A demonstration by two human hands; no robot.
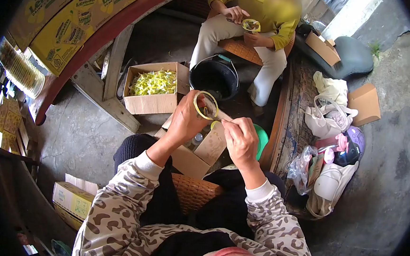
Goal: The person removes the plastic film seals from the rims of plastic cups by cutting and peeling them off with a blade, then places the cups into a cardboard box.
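My left hand (186, 117) is closed around a clear plastic cup with a yellow rim (206, 105), its mouth tilted up towards me. Something reddish and dark shows inside the cup. Fingers pinched, my right hand (241, 139) grips a thin, pale, blade-like tool (223, 115) whose far end reaches the cup's rim. The exact kind of tool is hard to make out. Below my hands stands an open cardboard box (189, 161) with clear plastic or glass items in it, partly hidden by my left wrist.
A box of yellow-and-white wrappers (152, 83) and a black bucket (214, 77) stand ahead. Opposite, a seated person (242, 30) holds a similar cup. Lemon drink cartons (82, 19) and stacked cups (21, 69) are at left; bags (331, 118) lie right. A green bowl (261, 141) is beside my right hand.
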